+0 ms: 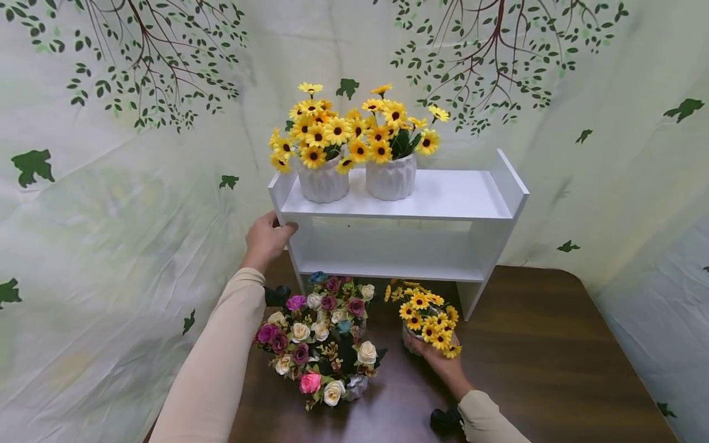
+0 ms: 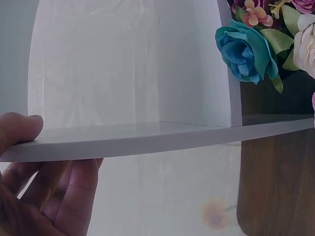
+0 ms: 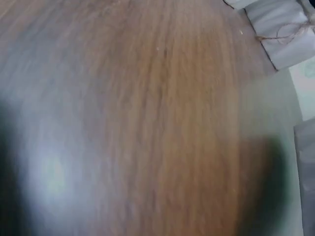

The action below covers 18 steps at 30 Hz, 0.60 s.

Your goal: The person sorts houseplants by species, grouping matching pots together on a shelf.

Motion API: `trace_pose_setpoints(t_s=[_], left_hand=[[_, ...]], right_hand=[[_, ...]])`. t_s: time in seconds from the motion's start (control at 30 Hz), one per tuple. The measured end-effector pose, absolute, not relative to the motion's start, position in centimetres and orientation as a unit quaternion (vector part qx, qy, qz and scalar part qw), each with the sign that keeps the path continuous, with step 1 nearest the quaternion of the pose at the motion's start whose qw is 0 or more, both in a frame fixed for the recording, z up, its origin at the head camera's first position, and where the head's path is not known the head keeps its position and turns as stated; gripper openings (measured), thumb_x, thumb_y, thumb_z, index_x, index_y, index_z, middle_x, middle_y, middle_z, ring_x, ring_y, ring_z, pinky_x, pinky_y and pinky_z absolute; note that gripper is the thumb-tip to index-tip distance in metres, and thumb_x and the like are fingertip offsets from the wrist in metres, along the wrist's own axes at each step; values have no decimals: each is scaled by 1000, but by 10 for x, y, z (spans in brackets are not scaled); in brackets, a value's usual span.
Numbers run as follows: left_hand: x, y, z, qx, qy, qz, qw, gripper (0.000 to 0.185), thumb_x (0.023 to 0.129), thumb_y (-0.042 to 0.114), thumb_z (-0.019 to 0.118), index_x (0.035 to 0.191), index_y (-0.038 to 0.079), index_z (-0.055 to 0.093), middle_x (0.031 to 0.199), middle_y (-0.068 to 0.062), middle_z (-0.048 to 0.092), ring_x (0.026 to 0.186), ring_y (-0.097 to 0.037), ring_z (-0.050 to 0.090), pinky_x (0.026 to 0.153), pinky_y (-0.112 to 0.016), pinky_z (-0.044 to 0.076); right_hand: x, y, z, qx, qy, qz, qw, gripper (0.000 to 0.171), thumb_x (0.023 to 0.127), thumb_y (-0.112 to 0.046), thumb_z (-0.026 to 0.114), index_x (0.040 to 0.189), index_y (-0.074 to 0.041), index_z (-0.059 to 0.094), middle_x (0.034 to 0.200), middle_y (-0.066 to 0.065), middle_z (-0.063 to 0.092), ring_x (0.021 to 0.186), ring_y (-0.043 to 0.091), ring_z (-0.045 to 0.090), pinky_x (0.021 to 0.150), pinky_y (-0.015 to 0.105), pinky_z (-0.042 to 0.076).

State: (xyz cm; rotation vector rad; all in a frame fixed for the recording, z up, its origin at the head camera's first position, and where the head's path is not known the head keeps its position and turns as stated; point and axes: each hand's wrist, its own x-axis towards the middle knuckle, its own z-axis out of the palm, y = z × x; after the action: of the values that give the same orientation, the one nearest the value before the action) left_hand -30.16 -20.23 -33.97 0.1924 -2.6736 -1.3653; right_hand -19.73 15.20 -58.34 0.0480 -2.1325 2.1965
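A: Head view, quick rundown pls. Where's the left hand (image 1: 268,239)?

B: On the left end of the white two-tier wooden shelf (image 1: 443,195), gripping its side panel. Left wrist cam confirms: thumb (image 2: 19,129) on top of the thin white board edge, fingers curled underneath, so it's clamped on the panel.

A: And the right hand (image 1: 440,363)?

B: Low on the dark brown wooden table (image 1: 554,363), cupped round the small white pot of yellow artificial sunflowers (image 1: 428,317), fingers wrapped under and around the pot's base. Pot sits on the table just in front of the shelf's right leg, below the lower tier.

A: Right wrist cam?

B: Blurry, mostly table grain; hand not visible there.

A: What else is about?

B: Top tier: two white ribbed pots of yellow sunflowers (image 1: 354,138), side by side, touching, toward the left. On the table btw the arms: a big mixed bouquet of pink, purple, cream and blue roses (image 1: 321,338), just left of the held pot. Behind everything, a pale cloth backdrop w/ printed green leaves and branches (image 1: 111,123).
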Motion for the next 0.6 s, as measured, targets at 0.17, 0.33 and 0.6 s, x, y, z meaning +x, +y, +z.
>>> trace_pose_setpoints(t_s=[0.17, 0.33, 0.6], left_hand=[[-300, -202, -339, 61, -888, -451, 68, 52, 93, 26, 56, 141, 7, 53, 140, -20, 58, 123, -40, 58, 101, -53, 51], [-301, -200, -340, 62, -889, -449, 63, 52, 93, 26, 57, 141, 8, 53, 140, -20, 58, 123, -40, 58, 101, -53, 51], [-300, -201, -336, 61, -892, -443, 62, 51, 94, 27, 56, 142, 7, 52, 142, -20, 57, 126, -39, 57, 102, -54, 50]], right_hand=[[-193, 156, -570, -55, -784, 615, 64, 81, 68, -22, 92, 137, -12, 51, 130, 7, 64, 106, -5, 57, 92, 20, 50], [-183, 170, -536, -27, -823, 567, 21, 80, 74, -25, 87, 141, -10, 46, 137, 9, 59, 124, 18, 56, 100, 29, 49], [-170, 199, -450, 35, -858, 511, -28, 80, 81, -29, 81, 145, -8, 38, 141, 12, 53, 124, 19, 55, 99, 34, 50]])
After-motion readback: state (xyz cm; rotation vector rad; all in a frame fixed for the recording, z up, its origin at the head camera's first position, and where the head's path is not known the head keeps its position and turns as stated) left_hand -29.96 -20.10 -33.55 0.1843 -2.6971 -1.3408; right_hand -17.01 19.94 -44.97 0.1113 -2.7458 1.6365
